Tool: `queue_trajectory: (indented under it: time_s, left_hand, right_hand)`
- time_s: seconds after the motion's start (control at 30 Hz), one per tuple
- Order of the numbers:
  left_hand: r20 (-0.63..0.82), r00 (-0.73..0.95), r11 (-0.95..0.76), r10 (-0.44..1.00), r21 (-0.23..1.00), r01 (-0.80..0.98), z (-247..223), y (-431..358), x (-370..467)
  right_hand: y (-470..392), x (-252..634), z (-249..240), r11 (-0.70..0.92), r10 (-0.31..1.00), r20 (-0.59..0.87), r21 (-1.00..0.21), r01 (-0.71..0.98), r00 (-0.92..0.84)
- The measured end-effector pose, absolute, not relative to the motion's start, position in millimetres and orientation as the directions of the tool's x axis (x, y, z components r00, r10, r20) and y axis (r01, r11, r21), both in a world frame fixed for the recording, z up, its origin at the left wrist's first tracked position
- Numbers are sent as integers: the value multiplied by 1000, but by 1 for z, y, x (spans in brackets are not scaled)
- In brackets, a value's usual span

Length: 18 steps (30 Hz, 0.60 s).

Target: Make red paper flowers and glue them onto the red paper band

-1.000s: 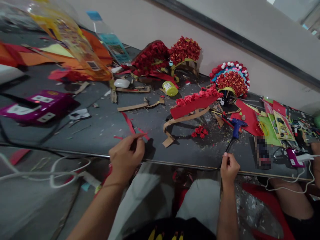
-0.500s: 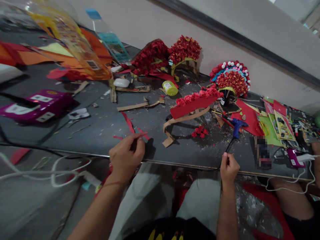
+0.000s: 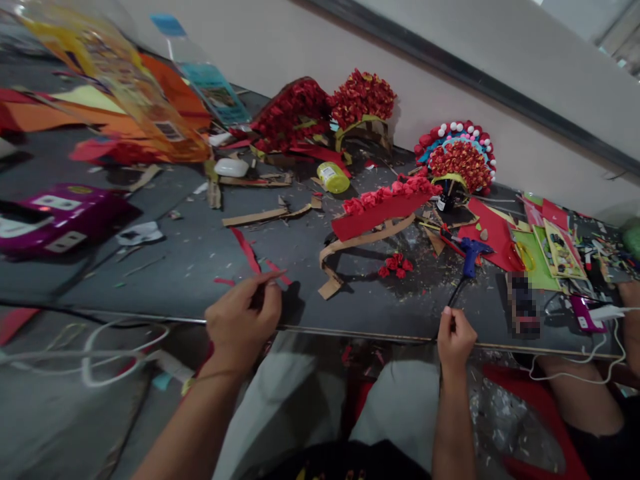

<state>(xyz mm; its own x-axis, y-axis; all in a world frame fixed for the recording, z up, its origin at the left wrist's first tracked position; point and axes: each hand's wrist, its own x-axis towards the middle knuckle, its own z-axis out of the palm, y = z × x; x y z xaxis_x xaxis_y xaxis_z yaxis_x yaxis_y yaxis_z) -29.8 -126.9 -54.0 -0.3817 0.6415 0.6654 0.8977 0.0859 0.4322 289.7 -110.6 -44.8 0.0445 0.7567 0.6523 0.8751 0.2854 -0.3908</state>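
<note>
My left hand [image 3: 243, 320] hovers at the table's near edge, its index finger stretched forward and the other fingers curled. Nothing shows in it, though the palm side is hidden. Just beyond its fingertip lie red paper strips [image 3: 245, 249]. My right hand [image 3: 456, 339] is closed around the black cord [image 3: 455, 291] of a blue glue gun [image 3: 471, 255], which lies on the table. Between the hands are a curved cardboard strip [image 3: 367, 240], a red paper band edged with paper flowers [image 3: 383, 217] and a small bunch of red paper flowers [image 3: 395, 265].
Flower-covered headdresses [image 3: 363, 97] stand by the wall, with a yellow tub [image 3: 333, 178] nearby. A tilted oil bottle [image 3: 125, 87], a blue-capped bottle [image 3: 213, 90] and a purple power strip [image 3: 65, 217] are on the left. At right are scissors [image 3: 524, 255] and another person's arm [image 3: 630, 327].
The view has shifted slightly, so most things sit a little farther left. Both hands keep nearly the same pose, and the glue gun stays lying on the table.
</note>
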Motion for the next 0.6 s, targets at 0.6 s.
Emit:
queue_trajectory:
  time_s: [0.6]
  left_hand:
    - [630, -407, 90, 661, 472, 877, -52, -127, -30]
  right_hand:
    - [-113, 288, -44, 265, 782, 620, -434, 861, 72]
